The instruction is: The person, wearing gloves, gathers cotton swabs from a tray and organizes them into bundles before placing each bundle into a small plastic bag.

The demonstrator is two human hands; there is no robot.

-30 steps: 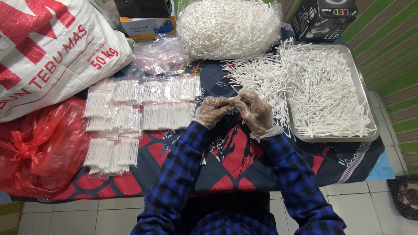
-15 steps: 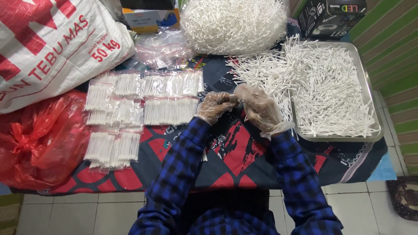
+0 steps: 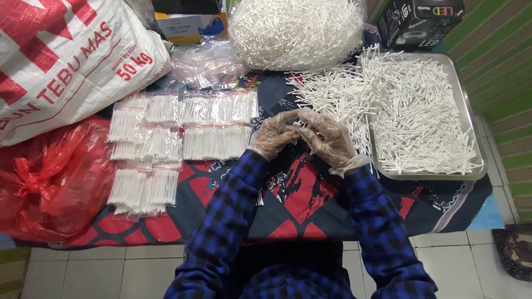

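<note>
Gloved hands meet over a cloth strewn with white sticks

Both hands wear thin clear plastic gloves and are drawn together above the patterned cloth [image 3: 310,205]. The left hand [image 3: 274,135] and the right hand [image 3: 327,138] touch at the fingertips, fingers curled inward; they seem to pinch a small bunch of white sticks between them, though the gloves blur what exactly is held. Just right of the hands, loose white sticks [image 3: 332,94] spill across the cloth into a metal tray [image 3: 468,111] heaped with more. Left of the hands lie rows of small clear packets [image 3: 216,141], each filled with sticks, side by side. A big clear bag of sticks [image 3: 296,30] stands at the far edge. A white woven sack [image 3: 61,61] and a red plastic bag [image 3: 50,177] sit at the far left.
</note>
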